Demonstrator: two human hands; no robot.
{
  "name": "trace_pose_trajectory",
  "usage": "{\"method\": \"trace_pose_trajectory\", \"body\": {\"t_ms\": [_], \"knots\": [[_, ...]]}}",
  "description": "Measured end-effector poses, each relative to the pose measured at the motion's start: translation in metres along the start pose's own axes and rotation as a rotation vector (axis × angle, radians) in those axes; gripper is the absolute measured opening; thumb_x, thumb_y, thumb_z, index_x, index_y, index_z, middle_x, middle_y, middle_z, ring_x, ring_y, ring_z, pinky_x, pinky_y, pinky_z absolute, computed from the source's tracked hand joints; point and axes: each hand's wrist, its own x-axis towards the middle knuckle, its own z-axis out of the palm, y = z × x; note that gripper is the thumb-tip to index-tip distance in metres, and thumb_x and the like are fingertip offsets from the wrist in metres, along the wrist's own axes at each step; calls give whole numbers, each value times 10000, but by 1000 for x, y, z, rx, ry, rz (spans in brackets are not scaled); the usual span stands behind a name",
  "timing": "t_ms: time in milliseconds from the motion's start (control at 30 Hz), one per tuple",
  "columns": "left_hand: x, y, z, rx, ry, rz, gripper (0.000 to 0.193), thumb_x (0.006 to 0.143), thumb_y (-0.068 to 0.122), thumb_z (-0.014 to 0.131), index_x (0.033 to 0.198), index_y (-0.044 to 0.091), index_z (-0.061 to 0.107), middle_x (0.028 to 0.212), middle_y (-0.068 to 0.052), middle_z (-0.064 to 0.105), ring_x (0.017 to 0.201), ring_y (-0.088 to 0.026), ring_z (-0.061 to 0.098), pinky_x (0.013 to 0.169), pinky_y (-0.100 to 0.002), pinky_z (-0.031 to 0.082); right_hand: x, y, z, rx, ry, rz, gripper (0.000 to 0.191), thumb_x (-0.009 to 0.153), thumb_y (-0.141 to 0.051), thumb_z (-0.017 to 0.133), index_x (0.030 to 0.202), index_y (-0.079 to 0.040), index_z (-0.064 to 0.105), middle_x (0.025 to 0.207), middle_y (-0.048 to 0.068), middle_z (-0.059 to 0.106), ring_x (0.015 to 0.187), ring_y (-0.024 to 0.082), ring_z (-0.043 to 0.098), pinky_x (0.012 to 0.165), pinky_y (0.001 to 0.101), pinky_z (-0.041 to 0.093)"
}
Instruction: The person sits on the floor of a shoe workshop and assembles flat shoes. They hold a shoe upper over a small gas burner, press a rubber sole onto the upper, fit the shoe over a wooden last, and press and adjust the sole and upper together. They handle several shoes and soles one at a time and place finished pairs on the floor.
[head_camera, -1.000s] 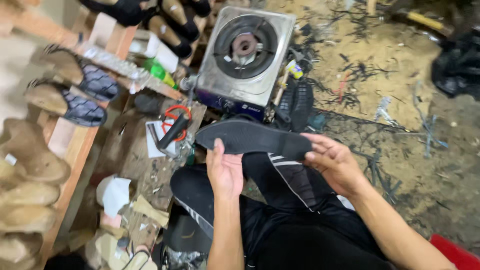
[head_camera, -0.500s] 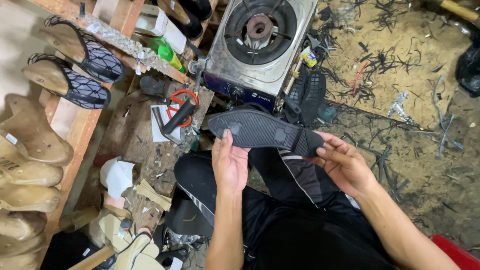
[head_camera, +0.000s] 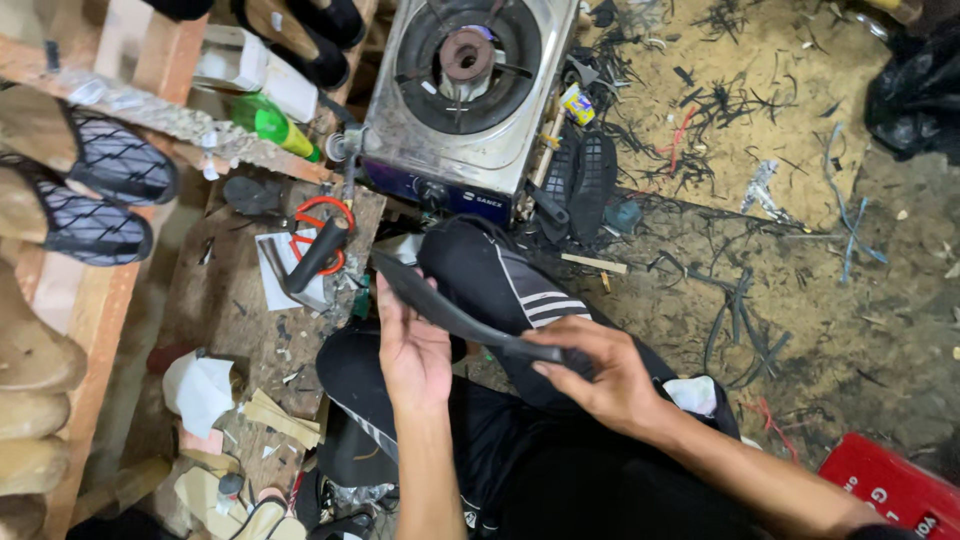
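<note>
A long black rubber shoe sole (head_camera: 455, 315) lies tilted on edge across my lap, above my black striped trousers (head_camera: 520, 290). My left hand (head_camera: 412, 350) presses flat against its front half, fingers up along the sole. My right hand (head_camera: 592, 372) pinches its heel end between thumb and fingers. Both hands hold the same sole.
A single-burner gas stove (head_camera: 465, 90) stands just ahead. Red-handled scissors (head_camera: 318, 245) lie on a worn wooden board (head_camera: 240, 320) at left, near a green bottle (head_camera: 272, 125). Wooden shoe lasts and patterned shoes (head_camera: 95, 190) fill the left shelf. Black scraps litter the dirt floor; a red crate (head_camera: 885, 490) sits bottom right.
The sole has turned from lying flat and broad to standing on edge, and has dropped closer to my lap. The view shifted forward, with the stove now nearer the top centre.
</note>
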Motion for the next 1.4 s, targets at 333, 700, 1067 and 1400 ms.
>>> {"method": "trace_pose_trajectory", "body": {"t_ms": [333, 700, 1067, 1400], "knots": [[-29, -10, -3, 48, 26, -152, 647, 1039, 504, 381, 1500, 54, 436, 1442, -176, 573, 1290, -319, 577, 1039, -502, 494, 15, -17, 1, -277, -294, -296, 538, 876, -250, 812, 1346, -70, 622, 1369, 113, 602, 1294, 324, 558, 1086, 465, 448], [-40, -2, -42, 53, 115, -153, 417, 1047, 325, 522, 1295, 1, 613, 1135, -146, 717, 893, -213, 674, 734, -361, 557, 84, 67, 23, -771, -269, -83, 1048, 843, -541, 721, 1592, -64, 164, 1624, 307, 180, 1468, 497, 220, 1178, 548, 228], [-49, -10, 3, 461, 19, 74, 352, 967, 52, 673, 1305, -20, 602, 1184, -57, 694, 1072, -135, 638, 969, -303, 505, 73, 32, 33, -5, -397, 206, 463, 973, -230, 674, 1367, -11, 567, 1119, 135, 717, 983, 194, 670, 900, 341, 545], [-28, 6, -48, 694, 52, 96, 473, 999, 159, 591, 1460, 72, 534, 1220, -121, 638, 1004, -177, 648, 874, -345, 578, 85, 44, 9, 378, -38, 286, 462, 957, -70, 629, 1396, -18, 493, 1239, 31, 698, 1133, 106, 633, 990, 277, 503]]}}
